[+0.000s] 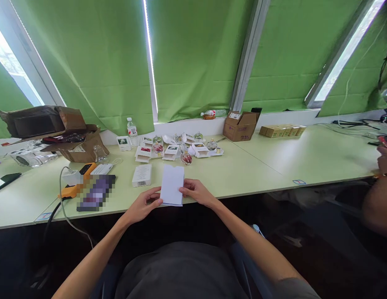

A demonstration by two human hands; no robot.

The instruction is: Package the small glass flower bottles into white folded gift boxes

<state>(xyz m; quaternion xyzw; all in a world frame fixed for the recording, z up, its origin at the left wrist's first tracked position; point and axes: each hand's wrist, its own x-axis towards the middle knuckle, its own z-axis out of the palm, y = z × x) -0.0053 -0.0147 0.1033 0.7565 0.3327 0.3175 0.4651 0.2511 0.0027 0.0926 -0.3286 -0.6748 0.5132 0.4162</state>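
Between my two hands is a flat white piece of folded card or paper [172, 185], held upright at the table's front edge. My left hand [146, 203] grips its lower left edge, thumb in front. On the right edge, my right hand [195, 191] pinches it with the thumb on the face and the fingers behind. A small white box [142, 175] with a barcode lies on the table just beyond my left hand. Farther back are several opened white boxes [171, 152] and round clear ornaments [186, 158] with coloured filling.
At left stand cardboard boxes [77, 151], a yellow tool [84, 174] and a blurred dark packet [96, 193]. A water bottle [131, 131], an open carton [240, 126] and a row of small boxes [282, 131] line the back. Another person's hand [385, 158] shows at right.
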